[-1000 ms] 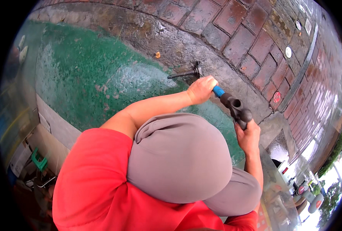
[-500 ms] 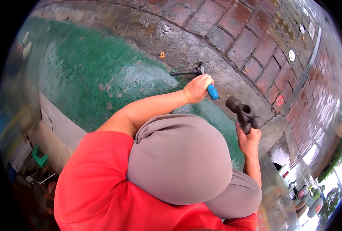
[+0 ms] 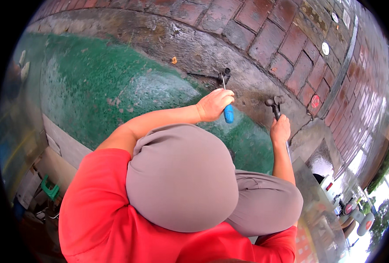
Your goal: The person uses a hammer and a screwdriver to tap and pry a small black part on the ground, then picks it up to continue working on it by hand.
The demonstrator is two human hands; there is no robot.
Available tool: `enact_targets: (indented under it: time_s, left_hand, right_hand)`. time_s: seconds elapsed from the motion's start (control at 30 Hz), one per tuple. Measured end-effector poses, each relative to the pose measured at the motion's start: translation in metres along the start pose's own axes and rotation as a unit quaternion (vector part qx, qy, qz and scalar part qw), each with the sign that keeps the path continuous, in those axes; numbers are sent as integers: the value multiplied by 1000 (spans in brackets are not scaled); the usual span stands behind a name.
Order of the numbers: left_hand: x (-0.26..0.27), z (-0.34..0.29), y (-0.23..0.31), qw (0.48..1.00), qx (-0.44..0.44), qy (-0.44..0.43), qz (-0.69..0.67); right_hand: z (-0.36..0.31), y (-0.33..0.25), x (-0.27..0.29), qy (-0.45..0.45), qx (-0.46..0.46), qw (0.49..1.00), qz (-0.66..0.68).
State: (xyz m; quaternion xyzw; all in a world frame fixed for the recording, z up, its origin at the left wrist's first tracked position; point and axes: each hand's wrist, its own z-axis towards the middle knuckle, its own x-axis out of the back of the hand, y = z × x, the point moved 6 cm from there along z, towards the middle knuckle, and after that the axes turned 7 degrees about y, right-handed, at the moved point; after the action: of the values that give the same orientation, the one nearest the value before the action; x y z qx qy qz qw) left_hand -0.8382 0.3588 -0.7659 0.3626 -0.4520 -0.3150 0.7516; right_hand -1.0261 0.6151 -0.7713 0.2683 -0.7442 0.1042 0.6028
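My left hand [image 3: 215,105] is closed round a screwdriver with a blue handle [image 3: 228,114]. Its thin metal shaft [image 3: 223,80] points away from me, its tip at the end of a dark metal part [image 3: 226,73]. Whether the tip touches that part I cannot tell. A long thin rod [image 3: 203,75] runs left from the part along the wet ground. To the right, my right hand [image 3: 280,129] grips a hammer [image 3: 277,108] by its handle, with the dark head raised apart from the screwdriver.
I crouch over a green painted floor [image 3: 102,87] bordered by a rough wet concrete strip [image 3: 142,33]. Beyond lie reddish paving bricks [image 3: 264,41]. My grey-clad knee [image 3: 181,175] fills the middle. A green plastic stool [image 3: 49,188] stands at the lower left.
The hammer head has moved away from me and looks smaller. My left hand has shifted slightly left, and the screwdriver's shaft now shows against the metal part.
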Motion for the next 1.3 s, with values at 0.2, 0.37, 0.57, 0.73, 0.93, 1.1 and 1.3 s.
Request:
enact_targets:
  time_s: [0.2, 0.37, 0.57, 0.73, 0.93, 1.1, 1.3]
  left_hand:
    - [-5, 4, -5, 999, 29, -28, 32]
    - [-31, 19, -4, 996, 39, -59, 61]
    - [-36, 33, 2, 996, 53, -62, 26]
    - [20, 37, -47, 943, 169, -67, 279]
    - [12, 26, -99, 873, 180, -239, 384]
    - [-1, 29, -83, 913, 230, -212, 260]
    - [-18, 47, 27, 918, 236, -291, 127]
  right_hand:
    - [-4, -24, 12, 74, 40, 992, 94]
    - [-5, -104, 60, -312, -20, 751, 581]
    - [-12, -140, 47, -354, 27, 762, 542]
    - [-12, -92, 13, -71, 89, 916, 386]
    - [-28, -55, -35, -111, 37, 965, 235]
    - [-20, -73, 22, -37, 81, 977, 195]
    - [-23, -102, 35, -193, 30, 798, 571]
